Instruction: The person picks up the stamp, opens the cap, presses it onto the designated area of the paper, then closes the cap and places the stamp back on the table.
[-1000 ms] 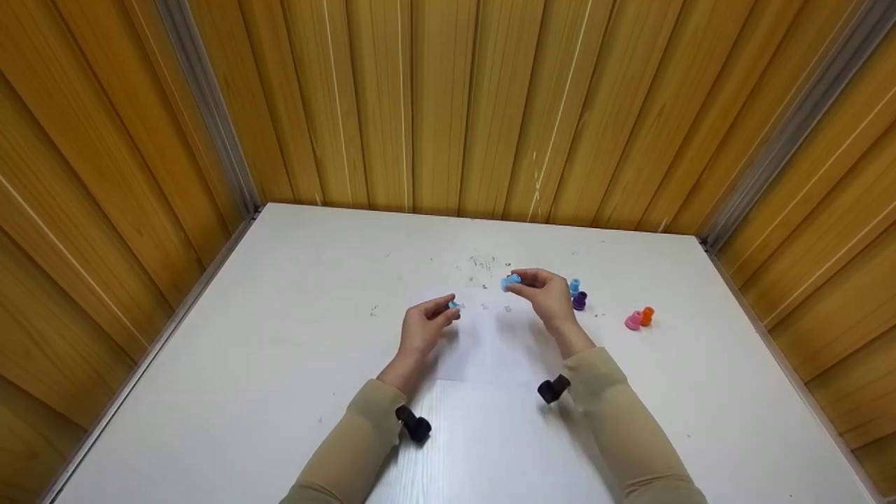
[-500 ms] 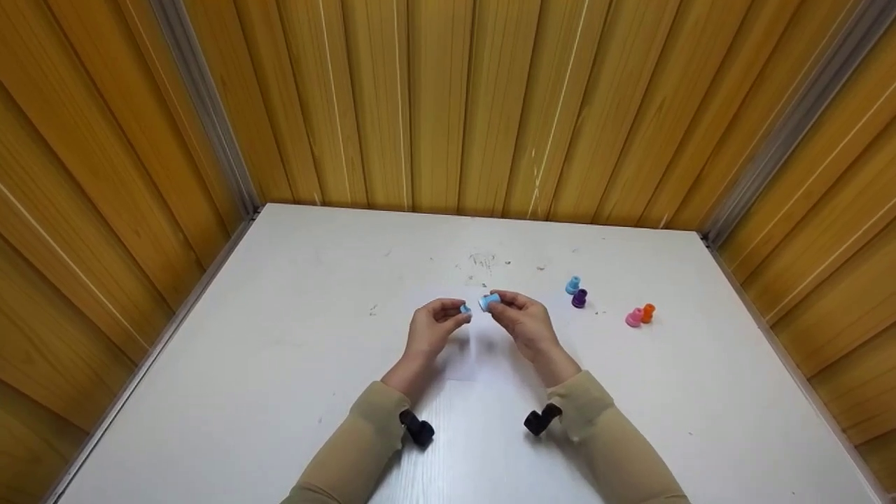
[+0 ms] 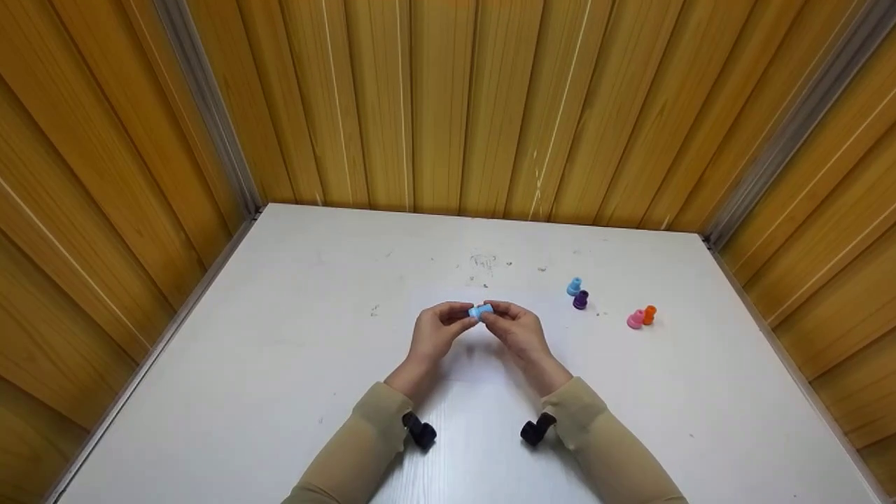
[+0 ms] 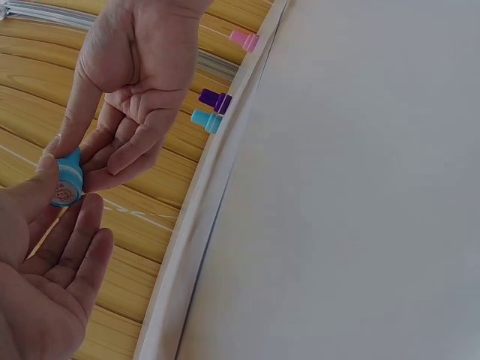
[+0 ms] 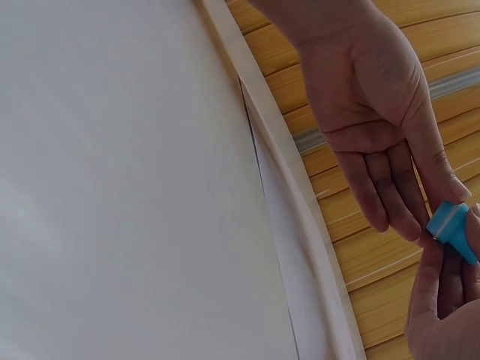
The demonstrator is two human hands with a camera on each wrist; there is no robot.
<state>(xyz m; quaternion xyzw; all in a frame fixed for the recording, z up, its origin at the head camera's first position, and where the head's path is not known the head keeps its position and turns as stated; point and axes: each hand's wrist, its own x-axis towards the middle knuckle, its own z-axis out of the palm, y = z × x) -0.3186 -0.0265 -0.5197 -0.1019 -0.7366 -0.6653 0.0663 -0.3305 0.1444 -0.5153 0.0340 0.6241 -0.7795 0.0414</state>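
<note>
A light blue toy stamp [image 3: 480, 311] is held level between both hands in the head view. My left hand [image 3: 432, 334] pinches its wide, capped end between thumb and fingers. The right hand [image 3: 519, 334] grips the narrow handle. In the left wrist view, the end of the stamp [image 4: 66, 192] bears a small round picture, and a white band circles the body. The right wrist view shows the left thumb touching the wide end of the stamp [image 5: 448, 222]. Fingers cover part of the handle.
A sheet of white paper [image 3: 483, 360] lies under the hands on the white table [image 3: 245, 364]. To the right stand a light blue stamp [image 3: 574, 286], a purple stamp [image 3: 581, 299], a pink stamp [image 3: 635, 319] and an orange stamp [image 3: 649, 314]. Wood-patterned walls [image 3: 434, 105] enclose the table.
The right hand has moved left and toward the person, bringing its stamp to the small blue cap in the left hand. The two pieces, apart before, now meet.
</note>
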